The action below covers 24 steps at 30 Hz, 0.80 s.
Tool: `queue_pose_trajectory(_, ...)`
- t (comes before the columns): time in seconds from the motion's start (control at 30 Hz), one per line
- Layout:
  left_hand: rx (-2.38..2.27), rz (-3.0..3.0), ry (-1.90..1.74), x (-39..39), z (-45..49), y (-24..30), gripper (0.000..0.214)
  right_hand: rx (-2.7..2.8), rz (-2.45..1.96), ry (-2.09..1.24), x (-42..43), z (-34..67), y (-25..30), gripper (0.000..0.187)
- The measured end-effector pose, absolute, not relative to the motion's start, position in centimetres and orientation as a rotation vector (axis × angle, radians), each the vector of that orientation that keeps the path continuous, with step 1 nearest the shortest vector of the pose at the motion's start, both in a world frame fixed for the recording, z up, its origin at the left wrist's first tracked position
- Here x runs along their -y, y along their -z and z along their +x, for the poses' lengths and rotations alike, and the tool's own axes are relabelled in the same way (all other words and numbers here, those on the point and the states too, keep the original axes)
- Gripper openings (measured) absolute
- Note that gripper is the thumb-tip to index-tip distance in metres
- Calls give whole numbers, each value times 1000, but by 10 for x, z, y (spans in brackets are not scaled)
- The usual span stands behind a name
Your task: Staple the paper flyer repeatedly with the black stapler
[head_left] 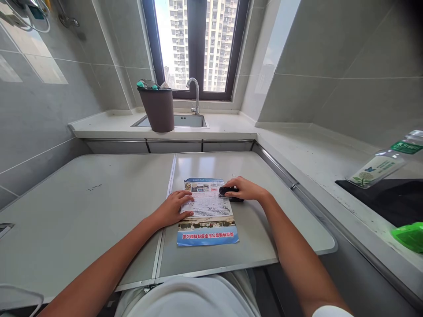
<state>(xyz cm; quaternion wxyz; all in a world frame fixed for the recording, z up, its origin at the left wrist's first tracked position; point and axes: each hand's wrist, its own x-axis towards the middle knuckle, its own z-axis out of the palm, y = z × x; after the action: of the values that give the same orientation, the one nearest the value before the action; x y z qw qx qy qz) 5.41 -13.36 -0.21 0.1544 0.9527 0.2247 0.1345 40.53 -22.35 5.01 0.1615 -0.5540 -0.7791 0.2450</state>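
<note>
A printed leaflet with a blue band, photos and text lies upside down to me on the white folding table. My left hand rests on the leaflet's left edge, fingers spread and holding nothing. At the upper right edge, my right hand is closed on a black stapler. The stapler's front reaches over the leaflet, and its base shows beneath my fingers. Whether its jaws press on the paper, I cannot tell.
A brown bin with rubbish stands at the sink by the faucet. On the right counter, a plastic bottle lies near a black cloth and a green item. The table's front edge is close to my body.
</note>
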Motion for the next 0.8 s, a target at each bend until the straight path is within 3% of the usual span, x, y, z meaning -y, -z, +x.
queue_pose_trajectory(0.8,-654,2710,-382,135,54,1,43,2242,-1756,-503,221,398,-43,35)
